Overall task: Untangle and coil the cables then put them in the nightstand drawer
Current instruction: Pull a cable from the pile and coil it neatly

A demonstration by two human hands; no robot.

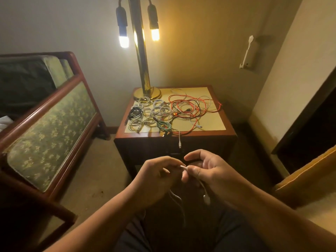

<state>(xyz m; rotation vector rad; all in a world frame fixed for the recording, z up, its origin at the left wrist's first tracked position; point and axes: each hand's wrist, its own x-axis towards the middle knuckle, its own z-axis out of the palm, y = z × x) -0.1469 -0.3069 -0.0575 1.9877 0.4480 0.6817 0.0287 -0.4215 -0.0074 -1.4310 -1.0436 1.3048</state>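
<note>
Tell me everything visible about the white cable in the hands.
The white cable is thin and smooth, plastic by its look. The left hand and right hand pinch it between fingertips, close together, in front of the nightstand. Loose strands hang below them, uncoiled, and a white plug dangles under the right hand.

A brass lamp (141,66) stands at the back left of the nightstand (145,148), its base on the pale yellow tabletop (212,122). Two lit bulbs hang from it, a white bulb (123,40) and a warmer amber bulb (155,34), throwing a glow on the plain beige wall (200,42). At the left stands a wooden-framed seat (51,128) with green floral upholstery. Tan carpet (101,164) covers the floor. A small white fixture (248,53) is mounted on the right-hand wall, beside a dark doorway (309,124).
</note>
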